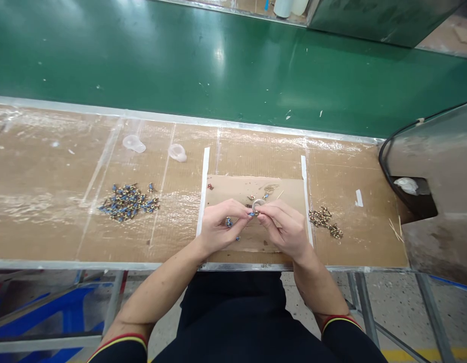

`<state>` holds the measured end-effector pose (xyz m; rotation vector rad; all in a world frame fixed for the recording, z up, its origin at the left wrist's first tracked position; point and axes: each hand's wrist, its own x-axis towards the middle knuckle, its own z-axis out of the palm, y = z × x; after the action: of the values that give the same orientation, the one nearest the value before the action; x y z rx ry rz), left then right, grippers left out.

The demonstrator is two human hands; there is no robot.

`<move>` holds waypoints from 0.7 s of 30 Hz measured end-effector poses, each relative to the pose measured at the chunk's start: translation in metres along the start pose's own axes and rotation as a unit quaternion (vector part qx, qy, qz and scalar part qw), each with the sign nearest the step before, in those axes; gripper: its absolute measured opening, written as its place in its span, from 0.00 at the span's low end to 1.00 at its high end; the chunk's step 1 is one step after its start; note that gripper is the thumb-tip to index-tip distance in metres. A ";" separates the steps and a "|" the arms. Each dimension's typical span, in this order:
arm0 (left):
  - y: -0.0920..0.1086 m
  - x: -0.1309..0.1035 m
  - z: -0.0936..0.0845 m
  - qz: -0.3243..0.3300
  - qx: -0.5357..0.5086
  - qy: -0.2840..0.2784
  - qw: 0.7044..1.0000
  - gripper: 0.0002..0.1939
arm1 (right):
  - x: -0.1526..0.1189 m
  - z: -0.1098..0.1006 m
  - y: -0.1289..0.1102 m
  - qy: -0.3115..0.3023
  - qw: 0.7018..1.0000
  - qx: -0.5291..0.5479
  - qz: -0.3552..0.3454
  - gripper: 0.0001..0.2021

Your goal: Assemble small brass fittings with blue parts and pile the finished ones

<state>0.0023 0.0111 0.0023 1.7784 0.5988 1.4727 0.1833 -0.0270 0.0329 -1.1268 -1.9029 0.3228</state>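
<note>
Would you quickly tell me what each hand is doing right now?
Left hand: closed, pinching a small blue-tipped part, another in its palm.
Right hand: closed on the same small part, beside a pale ring.

text: none legible | labels: none | brands: none | numbers: none | signs: none | checked: cardboard bench top point(48, 201), green belt point(218, 65), grey housing at right point(441, 166)

glossy taped cardboard worktop point(48, 201)
</note>
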 end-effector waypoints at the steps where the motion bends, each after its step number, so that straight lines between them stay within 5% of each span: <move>1: 0.000 0.000 0.000 -0.004 0.001 -0.004 1.000 0.07 | 0.000 0.000 0.000 0.001 1.000 -0.001 -0.003 0.07; 5: 0.001 0.000 -0.001 -0.035 0.037 -0.042 0.998 0.08 | 0.000 0.002 -0.001 0.036 0.999 -0.011 -0.011 0.07; 9: 0.002 0.002 -0.001 0.001 0.096 -0.083 0.992 0.07 | -0.001 0.005 -0.001 0.044 0.998 -0.025 -0.028 0.07; 21: 0.000 -0.003 0.004 0.110 0.158 -0.037 0.981 0.05 | -0.002 0.007 -0.011 0.042 0.999 0.000 -0.012 0.08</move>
<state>0.0058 0.0077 0.0005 2.1943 0.6425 1.5131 0.1720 -0.0337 0.0345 -1.1010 -1.8406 0.2581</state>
